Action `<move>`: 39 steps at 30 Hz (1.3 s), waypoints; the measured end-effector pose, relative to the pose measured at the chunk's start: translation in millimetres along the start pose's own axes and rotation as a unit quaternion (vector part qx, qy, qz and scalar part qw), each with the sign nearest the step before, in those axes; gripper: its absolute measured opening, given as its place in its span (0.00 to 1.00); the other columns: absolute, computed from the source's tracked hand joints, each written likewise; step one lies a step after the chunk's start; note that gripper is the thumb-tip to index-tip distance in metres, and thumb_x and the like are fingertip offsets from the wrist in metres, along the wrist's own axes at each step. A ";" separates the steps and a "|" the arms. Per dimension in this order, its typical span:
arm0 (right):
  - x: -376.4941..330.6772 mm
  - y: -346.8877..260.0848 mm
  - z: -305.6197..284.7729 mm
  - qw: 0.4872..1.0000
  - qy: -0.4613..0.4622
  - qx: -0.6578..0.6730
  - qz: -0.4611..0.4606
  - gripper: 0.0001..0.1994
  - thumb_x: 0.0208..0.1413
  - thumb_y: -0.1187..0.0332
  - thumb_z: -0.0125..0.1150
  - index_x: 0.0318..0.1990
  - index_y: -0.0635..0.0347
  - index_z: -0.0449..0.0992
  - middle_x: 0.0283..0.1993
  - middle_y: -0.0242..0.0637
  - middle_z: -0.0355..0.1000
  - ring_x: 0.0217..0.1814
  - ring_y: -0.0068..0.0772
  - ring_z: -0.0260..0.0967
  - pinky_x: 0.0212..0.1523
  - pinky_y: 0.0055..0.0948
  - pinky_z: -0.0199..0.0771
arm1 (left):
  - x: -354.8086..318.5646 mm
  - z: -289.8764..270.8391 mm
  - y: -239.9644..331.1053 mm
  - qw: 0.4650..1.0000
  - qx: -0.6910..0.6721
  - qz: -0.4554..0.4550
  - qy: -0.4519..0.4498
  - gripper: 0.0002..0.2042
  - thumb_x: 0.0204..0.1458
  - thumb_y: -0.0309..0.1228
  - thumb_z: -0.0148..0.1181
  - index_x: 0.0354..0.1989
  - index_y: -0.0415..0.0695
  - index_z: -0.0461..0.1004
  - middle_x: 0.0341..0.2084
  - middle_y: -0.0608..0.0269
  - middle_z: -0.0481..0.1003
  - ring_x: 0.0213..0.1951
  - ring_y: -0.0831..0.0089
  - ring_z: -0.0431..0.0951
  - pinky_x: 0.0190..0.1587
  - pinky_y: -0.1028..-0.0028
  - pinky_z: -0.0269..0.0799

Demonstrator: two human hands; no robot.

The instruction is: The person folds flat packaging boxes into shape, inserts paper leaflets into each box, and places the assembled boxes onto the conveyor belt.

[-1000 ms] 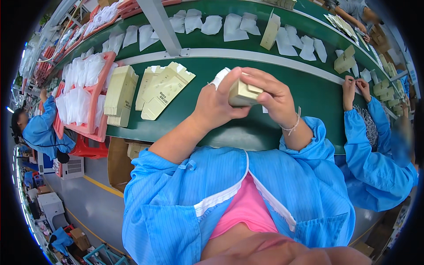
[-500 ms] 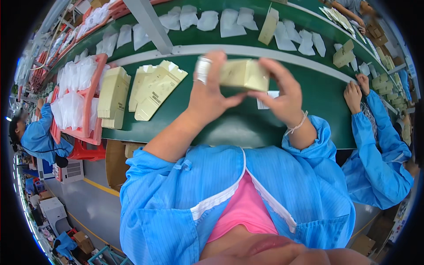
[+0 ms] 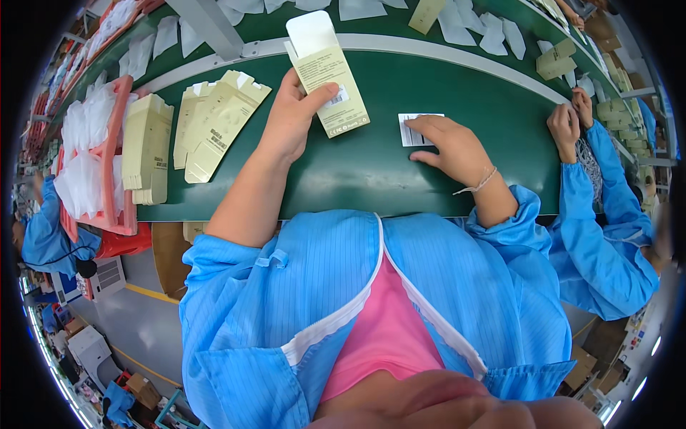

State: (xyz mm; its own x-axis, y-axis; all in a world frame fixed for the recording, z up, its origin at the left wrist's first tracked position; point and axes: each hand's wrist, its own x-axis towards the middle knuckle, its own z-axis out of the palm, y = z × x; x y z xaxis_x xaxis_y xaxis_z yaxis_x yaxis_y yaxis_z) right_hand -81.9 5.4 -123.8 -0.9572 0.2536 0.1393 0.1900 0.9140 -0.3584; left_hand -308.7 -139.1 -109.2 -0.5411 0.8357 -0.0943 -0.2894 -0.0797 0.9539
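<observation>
Both hands have parted since half a second ago: the left hand (image 3: 289,121) now pinches the pale yellow cardboard carton (image 3: 327,71) alone, upper centre, its white end flap open, while the right hand (image 3: 450,146) lies flat, fingers spread on a small white printed slip (image 3: 418,129) on the green conveyor belt (image 3: 357,179). Held by one side only, the carton could twist or drop. Flat yellow carton blanks (image 3: 214,125) crowd the left; open belt remains centre-right, short of a co-worker's hands (image 3: 568,121).

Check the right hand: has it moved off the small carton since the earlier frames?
Yes. The right hand has left the carton and dropped to the green belt, onto a white label; the left hand alone holds the carton.
</observation>
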 end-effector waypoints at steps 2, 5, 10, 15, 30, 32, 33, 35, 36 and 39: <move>-1.9 6.6 5.2 1.000 -0.006 -0.014 -0.005 0.23 0.44 0.70 0.66 0.51 0.53 0.71 0.49 0.41 0.72 0.52 0.42 0.69 0.48 0.33 0.73 | 0.0 -0.5 -4.3 0.999 -0.006 -0.023 -0.022 0.27 0.50 0.27 0.62 0.57 0.36 0.57 0.48 0.55 0.71 0.50 0.69 0.71 0.54 0.69 0.66; -1.3 9.4 6.7 0.999 -0.011 -0.041 -0.022 0.21 0.46 0.68 0.64 0.50 0.53 0.72 0.48 0.40 0.72 0.50 0.40 0.70 0.45 0.33 0.74 | -0.5 1.1 -1.1 0.999 -0.006 -0.025 -0.033 0.26 0.51 0.27 0.62 0.56 0.36 0.58 0.48 0.55 0.71 0.50 0.69 0.71 0.54 0.69 0.66; 5.2 3.4 5.1 0.995 -0.003 -0.073 -0.063 0.19 0.46 0.69 0.64 0.49 0.51 0.73 0.50 0.37 0.71 0.47 0.38 0.72 0.43 0.32 0.75 | -1.2 1.4 -1.0 0.998 -0.003 -0.033 -0.047 0.25 0.51 0.27 0.62 0.56 0.37 0.59 0.47 0.56 0.71 0.50 0.69 0.71 0.54 0.70 0.66; 10.4 3.0 -1.5 0.995 -0.023 -0.080 -0.058 0.17 0.45 0.68 0.64 0.46 0.50 0.75 0.53 0.34 0.69 0.47 0.38 0.71 0.44 0.31 0.75 | -0.7 0.9 -1.3 0.998 0.000 -0.029 -0.062 0.26 0.50 0.27 0.62 0.56 0.37 0.59 0.48 0.56 0.71 0.50 0.69 0.71 0.54 0.70 0.66; 6.8 13.1 -0.7 0.997 0.028 -0.033 -0.072 0.17 0.44 0.63 0.67 0.45 0.51 0.77 0.46 0.35 0.74 0.46 0.38 0.72 0.46 0.32 0.73 | -1.8 -2.4 -8.8 0.995 0.018 -0.024 -0.092 0.27 0.49 0.27 0.63 0.57 0.38 0.59 0.48 0.56 0.71 0.50 0.70 0.72 0.54 0.70 0.67; 5.7 12.4 -0.3 0.997 0.029 -0.020 -0.064 0.17 0.45 0.63 0.67 0.44 0.51 0.78 0.45 0.35 0.75 0.46 0.38 0.72 0.46 0.32 0.73 | -3.3 -1.4 -7.9 0.995 0.020 -0.025 -0.091 0.27 0.49 0.27 0.63 0.57 0.38 0.59 0.48 0.56 0.71 0.50 0.70 0.72 0.54 0.70 0.66; 5.4 12.5 -0.4 0.997 0.030 -0.021 -0.064 0.17 0.45 0.63 0.67 0.44 0.51 0.78 0.45 0.35 0.75 0.46 0.38 0.72 0.46 0.32 0.73 | -4.5 -0.7 -7.4 0.995 0.022 -0.027 -0.088 0.28 0.49 0.27 0.63 0.57 0.38 0.59 0.48 0.56 0.71 0.50 0.70 0.72 0.54 0.70 0.66; 5.6 13.9 -1.0 0.996 0.036 -0.016 -0.076 0.15 0.46 0.64 0.65 0.43 0.52 0.78 0.44 0.36 0.75 0.44 0.38 0.72 0.45 0.32 0.74 | -4.5 -0.2 -7.0 0.996 0.024 -0.028 -0.086 0.28 0.49 0.28 0.63 0.57 0.38 0.59 0.48 0.56 0.71 0.50 0.70 0.72 0.55 0.70 0.66; 5.5 14.5 -1.6 0.996 0.040 -0.014 -0.082 0.14 0.47 0.65 0.65 0.43 0.52 0.78 0.44 0.37 0.75 0.44 0.38 0.72 0.45 0.32 0.74 | -3.0 -0.3 -7.1 0.995 0.024 -0.027 -0.090 0.28 0.49 0.28 0.63 0.58 0.38 0.59 0.48 0.56 0.71 0.50 0.70 0.72 0.54 0.70 0.67; 5.7 16.2 -5.2 0.999 0.020 -0.009 -0.042 0.12 0.48 0.69 0.63 0.42 0.53 0.79 0.43 0.38 0.75 0.42 0.38 0.73 0.44 0.30 0.74 | -1.8 -1.4 -7.6 0.995 0.026 -0.023 -0.095 0.28 0.49 0.28 0.63 0.58 0.38 0.58 0.48 0.56 0.71 0.50 0.70 0.71 0.54 0.70 0.67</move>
State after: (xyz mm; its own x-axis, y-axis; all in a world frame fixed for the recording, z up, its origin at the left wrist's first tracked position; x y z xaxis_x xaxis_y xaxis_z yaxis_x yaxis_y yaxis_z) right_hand -83.1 23.4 -124.1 -0.9603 0.1881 0.2060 0.1135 0.9380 -0.3274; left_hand -306.6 -140.8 -116.6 -0.3684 0.9255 -0.0879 -0.2666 -0.0146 0.9637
